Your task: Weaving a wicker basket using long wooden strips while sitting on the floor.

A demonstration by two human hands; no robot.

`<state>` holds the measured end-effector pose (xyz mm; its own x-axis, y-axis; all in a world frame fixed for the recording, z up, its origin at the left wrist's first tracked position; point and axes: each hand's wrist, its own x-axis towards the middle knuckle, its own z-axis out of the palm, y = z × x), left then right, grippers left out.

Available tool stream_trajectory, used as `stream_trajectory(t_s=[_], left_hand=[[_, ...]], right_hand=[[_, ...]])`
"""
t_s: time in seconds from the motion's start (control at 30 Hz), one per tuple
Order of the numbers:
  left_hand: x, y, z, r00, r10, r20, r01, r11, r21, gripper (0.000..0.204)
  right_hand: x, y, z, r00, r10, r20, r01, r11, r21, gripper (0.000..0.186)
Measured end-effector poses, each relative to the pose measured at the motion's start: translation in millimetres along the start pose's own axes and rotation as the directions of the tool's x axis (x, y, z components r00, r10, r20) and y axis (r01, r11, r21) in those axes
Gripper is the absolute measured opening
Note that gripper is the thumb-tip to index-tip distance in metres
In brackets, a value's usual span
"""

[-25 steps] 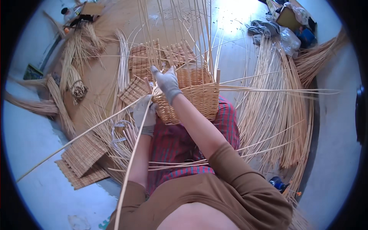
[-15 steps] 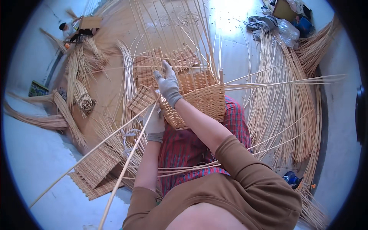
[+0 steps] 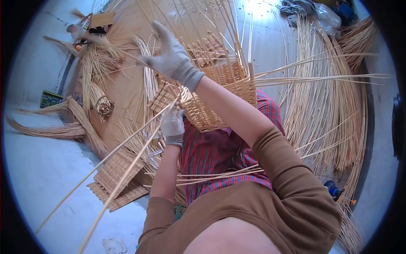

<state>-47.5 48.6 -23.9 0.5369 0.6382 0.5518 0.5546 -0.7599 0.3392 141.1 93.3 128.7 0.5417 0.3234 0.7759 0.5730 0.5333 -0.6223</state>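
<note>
An unfinished wicker basket [image 3: 207,112] rests tilted on my lap, long upright canes rising from its far side. Gloved in pale grey, my left hand [image 3: 172,127] is closed around its left corner. Two thick rods [image 3: 127,163] run from that corner toward the lower left. My right hand [image 3: 173,61], also gloved and smeared by motion, is raised above the basket's left side, thumb and fingers spread apart. From its thumb tip a blurred cane strand [image 3: 112,46] stretches to the upper left; whether the hand grips it is unclear.
Woven mats [image 3: 116,173] lie at lower left, and another woven panel [image 3: 207,48] is behind the basket. Bundles of cane [image 3: 101,101] cover the left floor. A long spread of canes [image 3: 325,101] fills the right side. Several strands [image 3: 321,78] jut rightward from the basket.
My right hand has risen up and left, away from the basket, its fingers spread wider. A strand now streaks left beside it. My left hand keeps its place at the basket's corner.
</note>
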Motion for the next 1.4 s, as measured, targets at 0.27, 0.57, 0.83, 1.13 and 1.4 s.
stream_trajectory(t_s=[0.27,0.57,0.83,1.13,1.4], left_hand=[[10,0,2,0.996,0.043,0.078,-0.033,0.991,-0.128,0.036],[-2,29,-8,0.999,0.040,0.019,-0.037,0.991,-0.128,0.039],[58,43,-3,0.720,-0.270,0.639,0.319,0.947,0.041,0.048],[60,46,29,0.608,-0.343,0.716,0.741,0.569,-0.357,0.037],[50,13,48,0.757,-0.367,0.540,0.579,0.759,-0.296,0.048]], right_hand=[[-110,36,-43,0.765,0.638,0.085,-0.506,0.514,0.692,0.035],[-142,9,-137,0.783,0.576,0.233,-0.604,0.614,0.508,0.048],[-152,28,-207,0.613,0.778,0.136,-0.770,0.549,0.327,0.010],[-98,8,-162,0.786,0.590,0.184,-0.565,0.807,-0.175,0.033],[-66,7,-138,0.824,0.552,0.128,-0.562,0.826,0.050,0.045]])
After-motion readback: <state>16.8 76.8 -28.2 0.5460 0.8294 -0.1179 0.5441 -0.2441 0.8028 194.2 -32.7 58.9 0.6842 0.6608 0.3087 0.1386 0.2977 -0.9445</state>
